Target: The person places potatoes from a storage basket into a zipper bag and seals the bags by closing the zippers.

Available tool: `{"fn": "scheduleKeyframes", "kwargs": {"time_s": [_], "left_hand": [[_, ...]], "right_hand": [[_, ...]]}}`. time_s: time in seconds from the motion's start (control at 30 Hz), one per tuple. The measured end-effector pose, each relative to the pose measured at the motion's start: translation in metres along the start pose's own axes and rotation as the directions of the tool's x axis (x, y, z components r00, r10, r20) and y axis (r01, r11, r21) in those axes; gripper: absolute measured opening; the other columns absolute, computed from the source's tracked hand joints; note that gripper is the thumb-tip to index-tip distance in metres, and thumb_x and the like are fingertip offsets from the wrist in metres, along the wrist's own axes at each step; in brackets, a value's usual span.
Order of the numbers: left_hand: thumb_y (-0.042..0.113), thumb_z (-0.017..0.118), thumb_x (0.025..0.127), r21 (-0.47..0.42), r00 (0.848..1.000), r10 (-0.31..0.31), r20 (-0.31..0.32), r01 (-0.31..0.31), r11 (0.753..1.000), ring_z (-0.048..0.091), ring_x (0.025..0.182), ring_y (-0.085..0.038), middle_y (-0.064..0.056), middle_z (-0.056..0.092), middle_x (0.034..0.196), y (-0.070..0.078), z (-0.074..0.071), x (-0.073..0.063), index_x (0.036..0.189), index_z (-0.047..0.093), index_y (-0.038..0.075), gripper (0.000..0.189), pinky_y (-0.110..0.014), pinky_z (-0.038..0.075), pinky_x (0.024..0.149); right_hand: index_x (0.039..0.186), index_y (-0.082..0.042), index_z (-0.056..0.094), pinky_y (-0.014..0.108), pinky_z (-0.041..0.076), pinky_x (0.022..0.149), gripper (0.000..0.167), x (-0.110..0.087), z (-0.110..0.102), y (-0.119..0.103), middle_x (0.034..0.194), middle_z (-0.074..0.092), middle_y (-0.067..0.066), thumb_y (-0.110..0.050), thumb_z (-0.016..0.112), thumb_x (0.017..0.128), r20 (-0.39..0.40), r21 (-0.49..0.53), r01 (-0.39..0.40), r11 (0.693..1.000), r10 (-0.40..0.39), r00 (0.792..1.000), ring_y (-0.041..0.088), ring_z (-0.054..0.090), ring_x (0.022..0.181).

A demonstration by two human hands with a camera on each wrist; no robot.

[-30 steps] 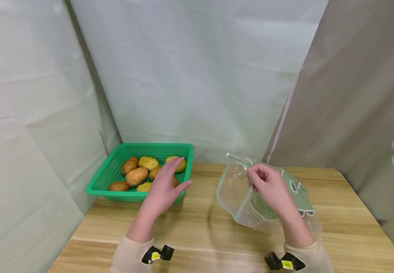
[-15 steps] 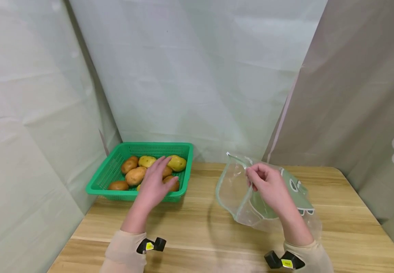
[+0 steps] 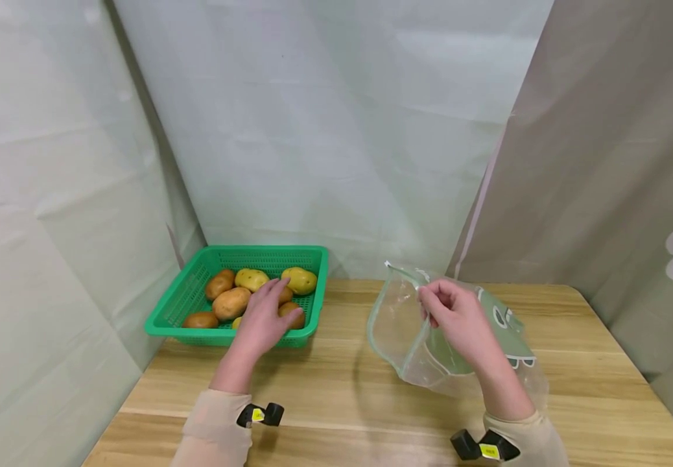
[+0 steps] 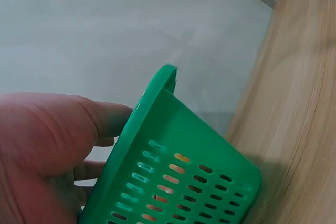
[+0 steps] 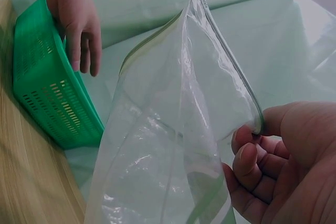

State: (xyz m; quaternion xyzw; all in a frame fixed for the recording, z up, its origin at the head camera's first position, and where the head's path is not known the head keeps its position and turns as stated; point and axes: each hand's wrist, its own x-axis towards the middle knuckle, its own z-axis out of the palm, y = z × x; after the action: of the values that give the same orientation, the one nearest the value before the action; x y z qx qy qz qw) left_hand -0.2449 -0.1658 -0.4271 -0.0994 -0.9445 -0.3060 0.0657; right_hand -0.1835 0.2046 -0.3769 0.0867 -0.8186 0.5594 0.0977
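Right fingers [image 5: 247, 158]: curled, with the thumb closed against the index, pinching the bag [image 3: 391, 324] by its zip edge. The right hand [image 3: 459, 321] has hold of nothing else visible. Left fingers: spread and slightly bent, thumb apart, reaching down within the rim of the basket [image 3: 196, 334]. The left hand [image 3: 262, 318] shows nothing in its grip; contact at the fingertips is hidden and cannot be confirmed.

Nearest its thumb is a brown potato [image 3: 294, 315]; beyond the fingers lies a yellow potato [image 3: 299, 281]. Further potatoes [image 3: 231, 303] of both colours lie to the left in the basket, some partly covered by the hand.

The bag is right of the basket and apart from it, mouth parted on that side; clear film, green print.

Handling, as judged: the bag is light, limp and slippery, prone to sag where unsupported; the zip edge, being stiffest, is the sound place to hold. The potatoes should be firm, fairly weighty and smooth, best taken across the middle with thumb opposed. The basket looks stiff.

The basket stands on the wooden tabletop [image 3: 336, 395], a pale sheet [image 3: 342, 130] behind.
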Motion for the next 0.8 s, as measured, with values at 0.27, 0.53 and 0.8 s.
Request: {"fn": "scheduleKeyframes", "kwargs": {"time_s": [0.27, 0.53, 0.8], "left_hand": [[0.028, 0.074, 0.107, 0.033, 1.000, -0.014, 0.018, 0.014, 0.999, 0.029, 0.158, -0.054, -0.030, 0.035, 0.172, -0.003, 0.001, 0.004, 0.168, 0.042, 0.002, 0.074, -0.071, 0.033, 0.124], [0.030, 0.078, 0.104, 0.107, 0.998, -0.041, 0.042, 0.037, 0.994, 0.037, 0.155, -0.052, -0.028, 0.043, 0.167, -0.002, 0.006, 0.010, 0.166, 0.046, 0.000, 0.075, -0.070, 0.040, 0.118], [0.030, 0.080, 0.103, 0.148, 0.997, -0.049, 0.066, 0.038, 0.988, 0.044, 0.151, -0.051, -0.027, 0.051, 0.162, 0.000, 0.008, 0.013, 0.162, 0.051, -0.001, 0.073, -0.069, 0.044, 0.116]], "right_hand": [[0.096, -0.006, 0.070, 0.027, 0.047, 0.060, 0.023, 0.000, 0.001, 0.001, 0.077, 0.065, 0.008, -0.022, 0.069, 0.112, -0.002, 0.007, -0.006, 1.000, 0.006, 1.000, 0.024, 0.059, 0.068], [0.097, -0.006, 0.070, 0.028, 0.047, 0.059, 0.023, 0.000, 0.000, 0.002, 0.077, 0.065, 0.006, -0.023, 0.069, 0.112, -0.001, -0.004, -0.011, 1.000, 0.011, 1.000, 0.025, 0.060, 0.068], [0.097, -0.005, 0.070, 0.028, 0.047, 0.059, 0.024, 0.000, -0.001, 0.001, 0.077, 0.065, 0.008, -0.022, 0.069, 0.113, 0.002, 0.010, -0.015, 1.000, 0.015, 1.000, 0.025, 0.060, 0.069]]}}
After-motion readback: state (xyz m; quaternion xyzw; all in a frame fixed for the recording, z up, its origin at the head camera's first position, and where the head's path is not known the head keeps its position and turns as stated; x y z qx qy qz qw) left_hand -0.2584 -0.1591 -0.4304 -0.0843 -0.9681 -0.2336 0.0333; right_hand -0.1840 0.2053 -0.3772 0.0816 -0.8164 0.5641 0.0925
